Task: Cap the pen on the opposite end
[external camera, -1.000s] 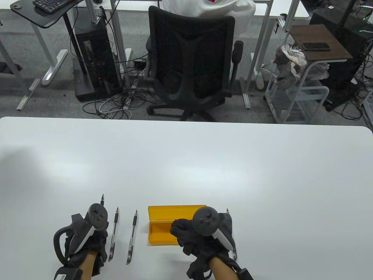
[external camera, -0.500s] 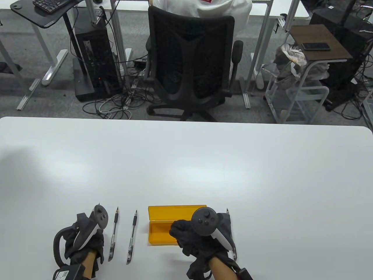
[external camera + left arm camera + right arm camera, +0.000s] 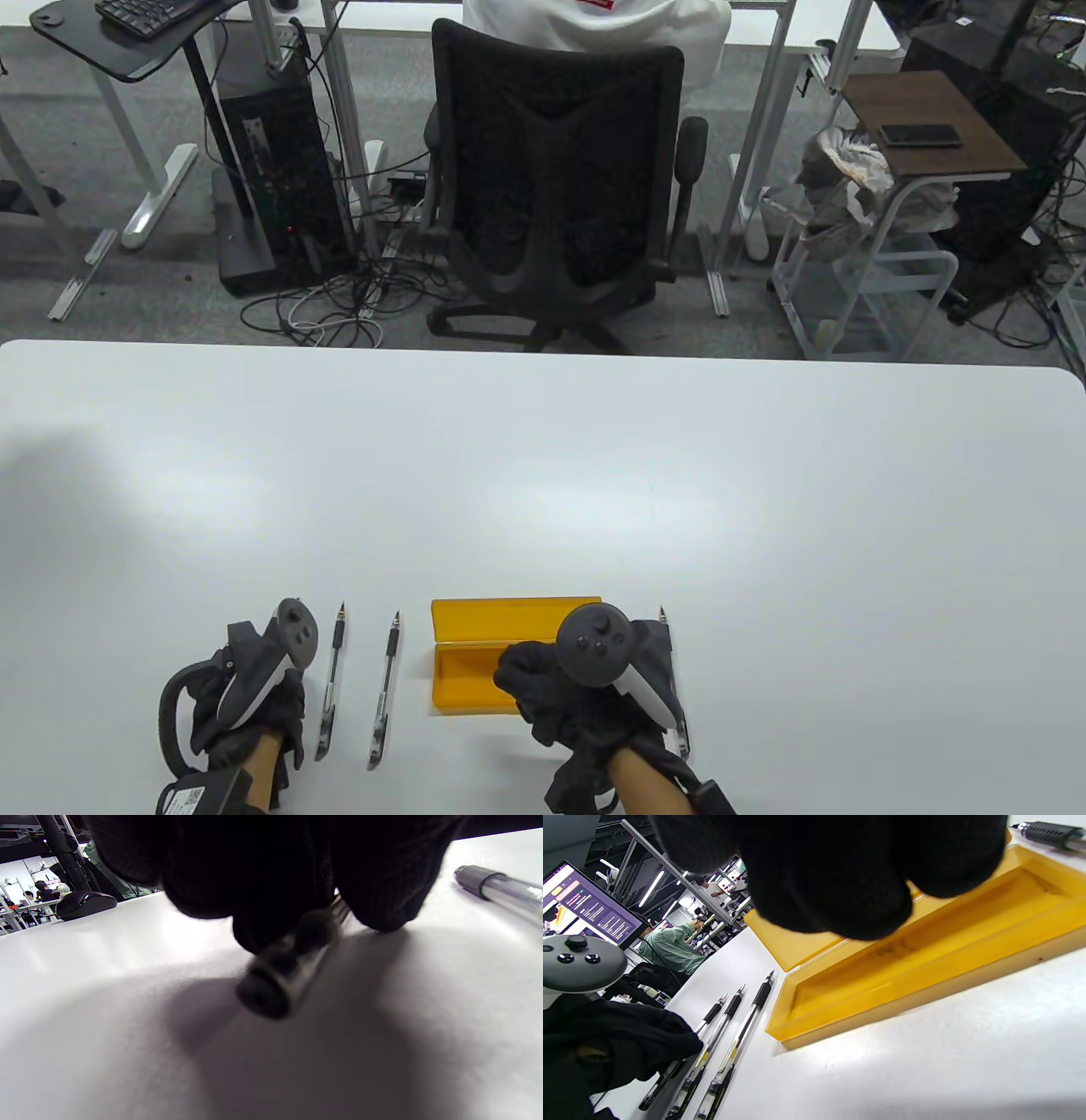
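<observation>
My left hand (image 3: pixel 254 705) grips a clear black-tipped pen low over the white table (image 3: pixel 543 475). In the left wrist view my fingers (image 3: pixel 271 891) close around the pen (image 3: pixel 275 984), whose blunt end points at the camera. The table view hides this pen under the hand; the right wrist view shows part of it (image 3: pixel 666 1075). My right hand (image 3: pixel 543 679) rests with curled fingers over the right part of an open orange pen case (image 3: pixel 475 609) and holds nothing that I can see.
Two more pens (image 3: pixel 329 688) (image 3: pixel 384 688) lie side by side between my left hand and the case. Another pen (image 3: pixel 663 615) lies right of the case, mostly under my right hand. A black mouse (image 3: pixel 85 904) sits far off to one side.
My left hand has drawn back toward the table's near edge with the pen; the tip that stuck out beyond the tracker is now hidden. The right hand has hardly moved.
</observation>
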`<move>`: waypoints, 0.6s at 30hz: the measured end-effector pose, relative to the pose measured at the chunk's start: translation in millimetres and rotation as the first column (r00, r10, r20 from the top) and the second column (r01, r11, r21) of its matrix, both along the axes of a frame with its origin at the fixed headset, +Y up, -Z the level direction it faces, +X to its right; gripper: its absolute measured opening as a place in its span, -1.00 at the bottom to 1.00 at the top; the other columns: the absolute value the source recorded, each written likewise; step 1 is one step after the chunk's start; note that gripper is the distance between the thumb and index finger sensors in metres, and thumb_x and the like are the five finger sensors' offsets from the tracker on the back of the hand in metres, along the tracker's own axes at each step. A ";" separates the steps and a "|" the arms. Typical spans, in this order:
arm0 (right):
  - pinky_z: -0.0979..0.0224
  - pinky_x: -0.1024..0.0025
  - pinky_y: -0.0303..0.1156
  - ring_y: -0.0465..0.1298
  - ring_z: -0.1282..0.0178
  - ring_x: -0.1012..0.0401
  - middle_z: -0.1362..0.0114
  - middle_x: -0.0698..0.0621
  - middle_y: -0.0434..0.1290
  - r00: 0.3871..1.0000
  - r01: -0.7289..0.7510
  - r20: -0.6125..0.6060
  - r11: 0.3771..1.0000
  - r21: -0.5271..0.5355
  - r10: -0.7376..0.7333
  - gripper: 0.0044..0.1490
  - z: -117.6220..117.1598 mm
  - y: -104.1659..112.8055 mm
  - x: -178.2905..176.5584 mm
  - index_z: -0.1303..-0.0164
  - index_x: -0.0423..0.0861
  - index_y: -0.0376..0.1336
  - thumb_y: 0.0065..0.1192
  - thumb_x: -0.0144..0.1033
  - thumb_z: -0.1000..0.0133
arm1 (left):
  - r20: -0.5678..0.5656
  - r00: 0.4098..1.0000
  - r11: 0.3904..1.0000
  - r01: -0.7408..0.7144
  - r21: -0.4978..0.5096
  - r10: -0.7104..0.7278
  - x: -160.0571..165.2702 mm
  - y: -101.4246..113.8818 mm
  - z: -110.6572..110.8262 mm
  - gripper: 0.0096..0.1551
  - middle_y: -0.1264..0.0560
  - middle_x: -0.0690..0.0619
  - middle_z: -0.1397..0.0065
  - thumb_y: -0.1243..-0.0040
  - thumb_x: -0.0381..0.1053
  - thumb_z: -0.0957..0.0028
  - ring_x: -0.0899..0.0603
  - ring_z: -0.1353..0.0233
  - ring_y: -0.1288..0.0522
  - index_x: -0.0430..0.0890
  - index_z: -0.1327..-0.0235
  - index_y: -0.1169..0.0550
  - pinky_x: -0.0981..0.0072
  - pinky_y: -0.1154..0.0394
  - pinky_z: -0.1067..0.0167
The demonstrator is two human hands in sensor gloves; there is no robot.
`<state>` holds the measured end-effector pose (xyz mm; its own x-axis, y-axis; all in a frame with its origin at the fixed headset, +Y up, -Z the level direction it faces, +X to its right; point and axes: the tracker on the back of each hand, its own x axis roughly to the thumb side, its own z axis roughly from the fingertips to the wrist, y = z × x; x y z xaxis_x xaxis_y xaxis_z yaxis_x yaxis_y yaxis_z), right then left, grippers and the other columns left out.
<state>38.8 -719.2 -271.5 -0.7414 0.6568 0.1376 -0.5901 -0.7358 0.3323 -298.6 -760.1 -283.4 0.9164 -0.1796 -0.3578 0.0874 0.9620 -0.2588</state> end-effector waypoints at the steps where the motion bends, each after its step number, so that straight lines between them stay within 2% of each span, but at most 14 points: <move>1: 0.09 0.15 0.58 0.67 0.36 0.19 0.18 -0.05 0.69 1.000 0.001 0.002 1.000 -0.001 -0.001 -0.33 -0.1 -0.1 0.3 -0.19 -0.19 0.46 0.21 -0.06 -0.01 | -0.001 1.000 1.000 -0.001 0.000 0.001 -0.1 0.0 0.0 -0.39 -0.73 -0.16 0.04 -0.42 0.11 0.00 -0.21 0.02 -0.60 -0.22 -0.21 -0.62 -0.27 -0.37 -0.27; 14: 0.09 0.14 0.58 0.67 0.36 0.19 0.18 -0.05 0.69 1.000 -0.002 0.012 1.000 -0.007 0.002 -0.34 -0.5 -0.8 1.5 -0.19 -0.19 0.46 0.21 -0.06 -0.01 | 0.007 1.000 1.000 0.012 -0.017 -0.012 2.6 0.0 -0.1 -0.38 -0.72 -0.17 0.00 -0.40 0.12 -0.02 -0.23 -0.01 -0.60 -0.22 -0.23 -0.61 -0.28 -0.36 -0.27; 18: 0.09 0.14 0.58 0.67 0.35 0.19 0.17 -0.06 0.69 1.000 -0.008 0.014 1.000 0.003 0.008 -0.34 -0.9 0.2 2.5 -0.19 -0.19 0.46 0.21 -0.06 -0.01 | -0.027 0.999 0.999 0.017 -0.049 -0.018 4.5 4.4 0.1 -0.32 -0.71 -0.20 -0.10 -0.38 0.15 -0.03 -0.26 -0.04 -0.59 -0.22 -0.30 -0.58 -0.30 -0.34 -0.28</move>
